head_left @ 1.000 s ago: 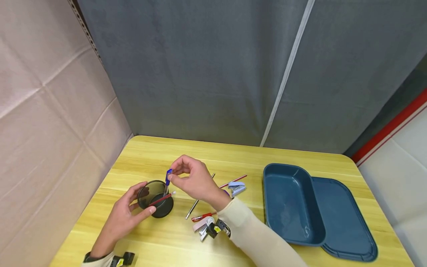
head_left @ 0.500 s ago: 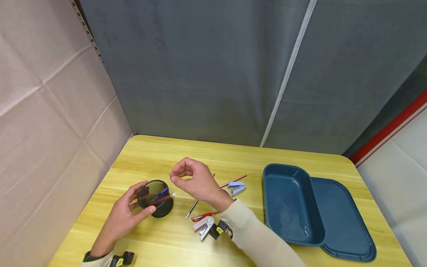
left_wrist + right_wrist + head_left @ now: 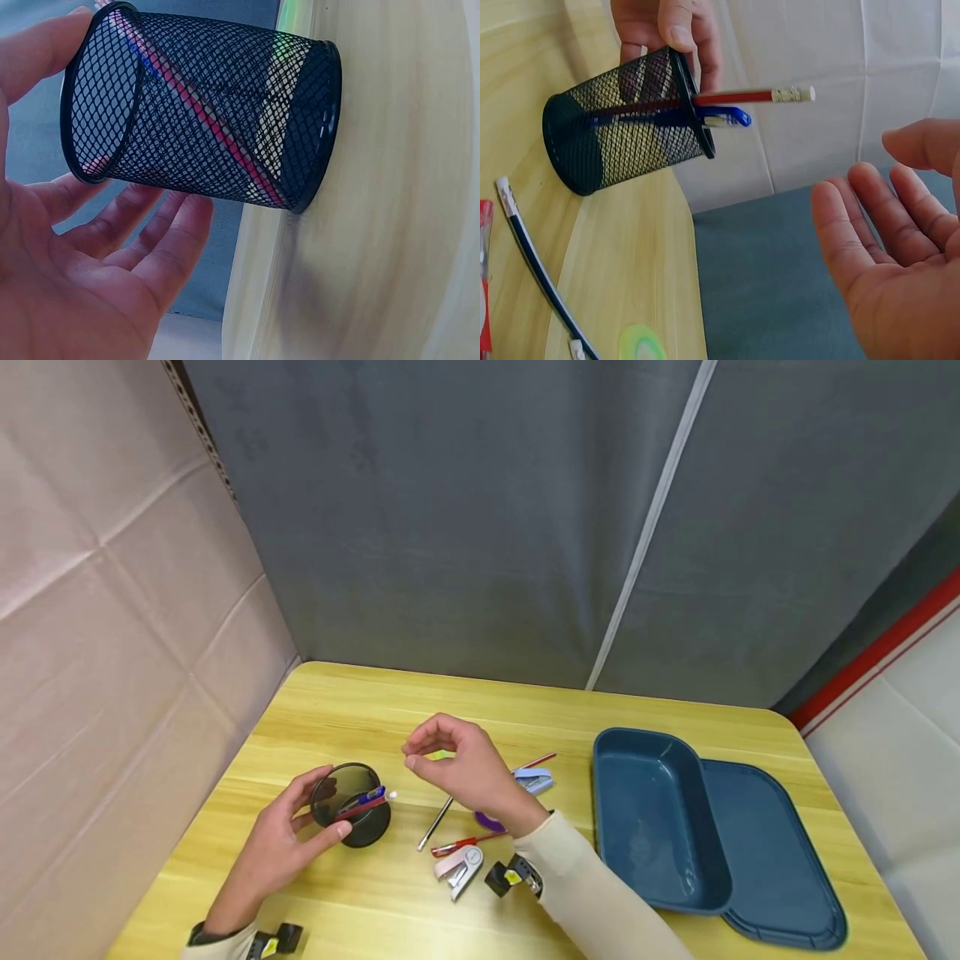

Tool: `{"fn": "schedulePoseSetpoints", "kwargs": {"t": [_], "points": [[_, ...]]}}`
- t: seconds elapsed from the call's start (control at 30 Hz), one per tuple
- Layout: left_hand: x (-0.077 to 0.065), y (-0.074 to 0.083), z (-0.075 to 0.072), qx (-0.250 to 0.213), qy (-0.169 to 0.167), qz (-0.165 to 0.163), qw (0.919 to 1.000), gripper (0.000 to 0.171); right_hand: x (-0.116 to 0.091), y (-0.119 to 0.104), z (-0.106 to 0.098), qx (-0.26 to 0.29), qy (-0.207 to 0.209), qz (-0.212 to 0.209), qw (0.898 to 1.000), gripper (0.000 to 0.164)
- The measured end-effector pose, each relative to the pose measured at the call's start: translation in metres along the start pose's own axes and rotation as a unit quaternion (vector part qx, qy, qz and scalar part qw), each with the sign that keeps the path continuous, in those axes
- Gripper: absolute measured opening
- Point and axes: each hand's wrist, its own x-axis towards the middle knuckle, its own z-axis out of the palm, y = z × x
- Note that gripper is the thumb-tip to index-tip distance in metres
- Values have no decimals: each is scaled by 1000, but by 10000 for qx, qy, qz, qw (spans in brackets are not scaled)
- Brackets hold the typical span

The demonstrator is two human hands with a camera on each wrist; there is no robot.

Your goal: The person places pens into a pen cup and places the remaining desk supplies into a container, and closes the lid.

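My left hand [image 3: 277, 843] holds a black mesh pen cup [image 3: 372, 832] near its rim, thumb on one side and fingers on the other. The cup stands on the table. A red pencil [image 3: 739, 97] leans in it, white eraser end sticking out over the rim. Beside the pencil a blue pen [image 3: 737, 115] rests in the cup, cap end just past the rim. My right hand [image 3: 472, 768] hovers right of the cup with nothing in its relaxed fingers. A yellow-green rounded thing [image 3: 640, 341] lies on the table below it, partly hidden in the head view.
Right of the cup lie a black pencil [image 3: 435, 828], a red pen [image 3: 453, 847], a pink stapler [image 3: 467, 868], a purple ring [image 3: 489, 822], a light blue stapler [image 3: 534, 781] and another red pencil [image 3: 542, 760]. Farther right, a dark blue bin [image 3: 652, 893] overlaps its lid [image 3: 780, 852].
My right hand has let go of the blue pen, which dropped into the pen cup beside the red pencil. That hand has then moved to the right. The left hand stays on the cup.
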Motion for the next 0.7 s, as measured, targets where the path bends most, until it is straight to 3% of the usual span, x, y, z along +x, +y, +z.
{"fn": "schedulePoseSetpoints", "kwargs": {"t": [0.7], "points": [[0,-2,0,13,28,79,10000,80,-37,48,-20,-257,-181,348,9989,20]]}}
